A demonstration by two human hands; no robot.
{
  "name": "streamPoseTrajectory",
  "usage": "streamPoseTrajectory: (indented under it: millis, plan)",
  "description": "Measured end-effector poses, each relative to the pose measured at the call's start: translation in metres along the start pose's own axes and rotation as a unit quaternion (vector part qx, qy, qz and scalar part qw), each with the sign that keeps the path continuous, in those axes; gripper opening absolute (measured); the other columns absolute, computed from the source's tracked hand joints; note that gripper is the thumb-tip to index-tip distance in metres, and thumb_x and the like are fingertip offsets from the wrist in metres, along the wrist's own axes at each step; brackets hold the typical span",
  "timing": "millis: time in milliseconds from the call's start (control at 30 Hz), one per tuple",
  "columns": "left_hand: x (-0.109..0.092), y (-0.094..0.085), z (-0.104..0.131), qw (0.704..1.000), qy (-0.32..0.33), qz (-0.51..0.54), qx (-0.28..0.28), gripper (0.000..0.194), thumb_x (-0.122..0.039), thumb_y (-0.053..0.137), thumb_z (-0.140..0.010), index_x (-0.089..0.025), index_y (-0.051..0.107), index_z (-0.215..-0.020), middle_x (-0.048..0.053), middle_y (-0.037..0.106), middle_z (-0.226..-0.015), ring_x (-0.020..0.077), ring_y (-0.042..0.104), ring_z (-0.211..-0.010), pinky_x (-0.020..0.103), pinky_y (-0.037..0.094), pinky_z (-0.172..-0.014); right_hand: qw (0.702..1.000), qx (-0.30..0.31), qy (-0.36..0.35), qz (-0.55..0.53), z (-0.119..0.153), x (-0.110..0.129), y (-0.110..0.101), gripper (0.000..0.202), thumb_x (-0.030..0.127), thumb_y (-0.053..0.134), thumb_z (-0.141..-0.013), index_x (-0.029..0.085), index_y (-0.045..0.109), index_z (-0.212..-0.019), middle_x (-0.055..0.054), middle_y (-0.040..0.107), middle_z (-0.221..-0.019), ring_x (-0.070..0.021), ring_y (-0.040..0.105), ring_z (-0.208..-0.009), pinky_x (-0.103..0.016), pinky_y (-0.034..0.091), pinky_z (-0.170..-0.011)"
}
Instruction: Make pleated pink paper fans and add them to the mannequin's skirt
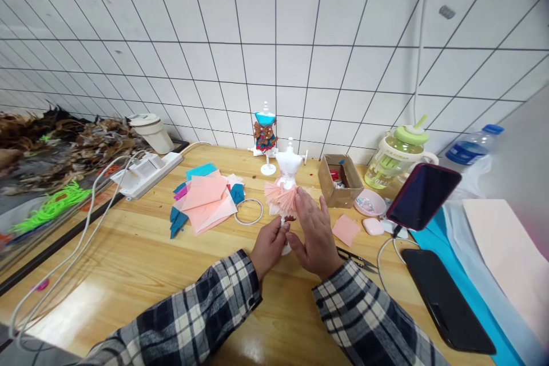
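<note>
The small white mannequin [288,161] is held upright at the hands, near the cardboard box [345,197]. Its stem [282,221] is pinched by the left hand [269,247]; the right hand [315,233] is flattened, fingers extended against the peach skirt [278,197]. The stem is best kept steady and the folds pressed lightly with 1 hand, lest the seemingly delicate layers be crushed.

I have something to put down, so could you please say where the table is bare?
Bare wood shows at the left, between the power strip, peach sheets and left sleeve; a smaller patch lies between that sleeve and the right sleeve. It is crowded around the nearer dress form and rightward, from the cardboard box to the black phone.
</note>
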State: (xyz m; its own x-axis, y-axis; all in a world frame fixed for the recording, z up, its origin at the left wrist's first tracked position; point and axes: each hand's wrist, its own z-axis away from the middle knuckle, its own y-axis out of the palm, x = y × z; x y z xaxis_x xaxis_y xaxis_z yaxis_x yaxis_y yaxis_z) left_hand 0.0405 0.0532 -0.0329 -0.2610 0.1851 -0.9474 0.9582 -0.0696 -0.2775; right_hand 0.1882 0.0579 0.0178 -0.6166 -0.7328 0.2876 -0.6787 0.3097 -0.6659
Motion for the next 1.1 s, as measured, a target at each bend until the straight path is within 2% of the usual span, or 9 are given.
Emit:
streamPoseTrajectory:
  millis: [167, 333, 467, 567, 733, 867, 967, 1033, 1100]
  plan:
    - [-0.001, 0.000, 0.002, 1.000, -0.010, 0.019, 0.005, 0.040, -0.047, 0.040, -0.094, -0.016, 0.061, -0.108, -0.001, 0.056, -0.067, 0.0122, 0.049, -0.061, 0.023, 0.040, -0.061, 0.996, -0.078, -0.003, -0.032, 0.002, 0.001, -0.002, 0.068, 0.028, 0.044, -0.088, 0.020, 0.019, -0.150, -0.013, 0.027, -0.154, -0.0322, 0.028, -0.140, -0.060, 0.022, -0.111]
    - [0.001, 0.000, 0.003, 1.000, 0.004, -0.023, -0.003, 0.044, -0.049, 0.039, -0.093, -0.015, 0.056, -0.071, -0.002, 0.049, -0.059, 0.0111, 0.046, -0.057, 0.023, 0.036, -0.057, 0.996, -0.082, 0.013, -0.043, 0.000, 0.005, -0.007, 0.067, 0.027, 0.044, -0.088, 0.016, 0.021, -0.149, -0.014, 0.042, -0.146, -0.0311, 0.035, -0.136, -0.059, 0.023, -0.111]
    - [0.000, -0.001, 0.004, 0.999, 0.008, -0.034, 0.005, 0.042, -0.047, 0.040, -0.093, -0.016, 0.051, -0.067, -0.002, 0.049, -0.060, 0.0107, 0.046, -0.058, 0.023, 0.036, -0.057, 0.992, -0.111, 0.006, -0.059, -0.002, 0.008, -0.012, 0.061, 0.025, 0.044, -0.087, 0.019, 0.028, -0.146, -0.013, 0.049, -0.140, -0.0303, 0.041, -0.131, -0.059, 0.025, -0.110]
    - [-0.001, -0.002, 0.004, 0.999, 0.010, -0.044, 0.018, 0.041, -0.045, 0.040, -0.094, -0.016, 0.050, -0.066, -0.003, 0.049, -0.059, 0.0102, 0.045, -0.057, 0.022, 0.035, -0.056, 0.982, -0.161, 0.053, -0.089, -0.006, 0.011, -0.019, 0.051, 0.026, 0.043, -0.089, 0.019, 0.039, -0.139, -0.013, 0.051, -0.135, -0.0291, 0.045, -0.127, -0.055, 0.034, -0.106]
    - [-0.002, -0.001, 0.005, 0.997, 0.016, -0.068, 0.035, 0.044, -0.044, 0.039, -0.095, -0.016, 0.050, -0.063, -0.003, 0.049, -0.057, 0.0102, 0.046, -0.055, 0.022, 0.035, -0.056, 0.971, -0.162, 0.145, -0.099, -0.014, 0.018, -0.029, 0.028, 0.026, 0.042, -0.092, 0.021, 0.065, -0.108, -0.009, 0.050, -0.130, -0.0261, 0.047, -0.123, -0.048, 0.037, -0.103]
    - [-0.002, -0.003, 0.005, 0.994, 0.027, -0.090, 0.047, 0.044, -0.042, 0.035, -0.096, -0.016, 0.059, -0.069, 0.001, 0.056, -0.063, 0.0128, 0.052, -0.061, 0.025, 0.040, -0.060, 0.965, -0.192, 0.142, -0.110, -0.017, 0.020, -0.036, 0.029, 0.025, 0.042, -0.092, 0.020, 0.062, -0.111, -0.010, 0.051, -0.129, -0.0260, 0.047, -0.123, -0.049, 0.037, -0.104]
    - [-0.002, -0.008, -0.001, 0.981, 0.089, -0.161, 0.055, 0.041, -0.036, 0.032, -0.097, -0.018, 0.068, -0.089, 0.008, 0.066, -0.092, 0.0188, 0.059, -0.088, 0.032, 0.046, -0.081, 0.960, -0.224, 0.137, -0.096, -0.019, 0.021, -0.046, 0.029, 0.024, 0.041, -0.091, 0.020, 0.059, -0.114, -0.011, 0.053, -0.126, -0.0263, 0.048, -0.122, -0.049, 0.036, -0.103]
    - [0.000, -0.013, -0.008, 0.961, 0.134, -0.240, 0.044, 0.041, -0.031, 0.029, -0.097, -0.018, 0.069, -0.100, 0.010, 0.066, -0.105, 0.0212, 0.059, -0.100, 0.036, 0.046, -0.090, 0.965, -0.214, 0.132, -0.073, -0.019, 0.019, -0.053, 0.027, 0.023, 0.043, -0.091, 0.020, 0.061, -0.110, -0.011, 0.053, -0.126, -0.0263, 0.048, -0.121, -0.048, 0.037, -0.103]
    - [0.004, -0.019, -0.017, 0.944, 0.143, -0.294, 0.034, 0.042, -0.026, 0.028, -0.096, -0.017, 0.068, -0.105, 0.012, 0.067, -0.102, 0.0220, 0.061, -0.098, 0.038, 0.048, -0.087, 0.973, -0.188, 0.130, -0.043, -0.013, 0.015, -0.057, 0.022, 0.023, 0.047, -0.090, 0.021, 0.063, -0.105, -0.010, 0.053, -0.126, -0.0259, 0.050, -0.119, -0.047, 0.038, -0.101]
